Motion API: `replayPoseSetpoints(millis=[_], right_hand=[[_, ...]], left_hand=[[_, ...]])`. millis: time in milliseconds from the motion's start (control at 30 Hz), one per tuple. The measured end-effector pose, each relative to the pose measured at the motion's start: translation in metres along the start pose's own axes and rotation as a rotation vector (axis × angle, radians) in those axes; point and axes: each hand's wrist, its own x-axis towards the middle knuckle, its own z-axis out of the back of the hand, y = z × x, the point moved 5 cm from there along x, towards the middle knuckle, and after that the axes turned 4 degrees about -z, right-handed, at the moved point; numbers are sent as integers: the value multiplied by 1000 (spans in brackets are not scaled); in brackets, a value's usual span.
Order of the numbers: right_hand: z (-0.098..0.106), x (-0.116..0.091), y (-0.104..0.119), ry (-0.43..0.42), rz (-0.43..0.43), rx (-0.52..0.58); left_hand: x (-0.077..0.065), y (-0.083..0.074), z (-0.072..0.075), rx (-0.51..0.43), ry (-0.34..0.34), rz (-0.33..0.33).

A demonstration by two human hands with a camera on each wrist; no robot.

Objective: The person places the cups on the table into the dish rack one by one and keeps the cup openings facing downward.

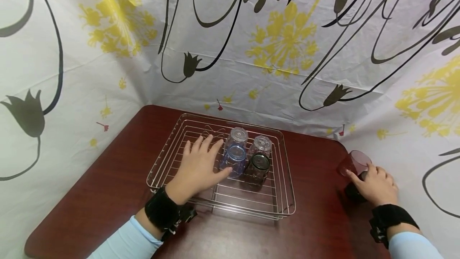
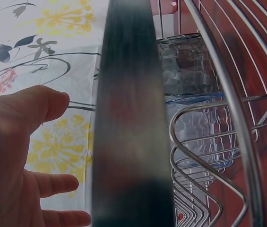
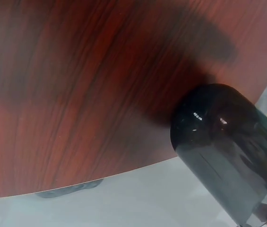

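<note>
My left hand is spread over the wire rack, beside a blue glass, with nothing in its grasp. In the left wrist view its thumb stands apart from the fingers. Behind the blue glass are two clear glasses, and a dark green glass sits to its right. All of them are upside down. At the table's right edge my right hand holds a smoky dark glass near its rim. A pink glass stands just beyond, partly overlapped by the thumb.
The dark red table has rounded corners. A white curtain with flowers hangs along its back and sides. Much of the left wrist view is blocked by a blurred dark strip.
</note>
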Motion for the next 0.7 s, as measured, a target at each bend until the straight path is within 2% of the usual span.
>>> replayPoseSetpoints(millis=[400,700], right_hand=[[-2,-5,3,60,47,-14],[-3,-8,4,-23,86,10]], left_hand=[[-1,0,-3,-20,0,-5],[-2,1,-4,-13,-4,-4]])
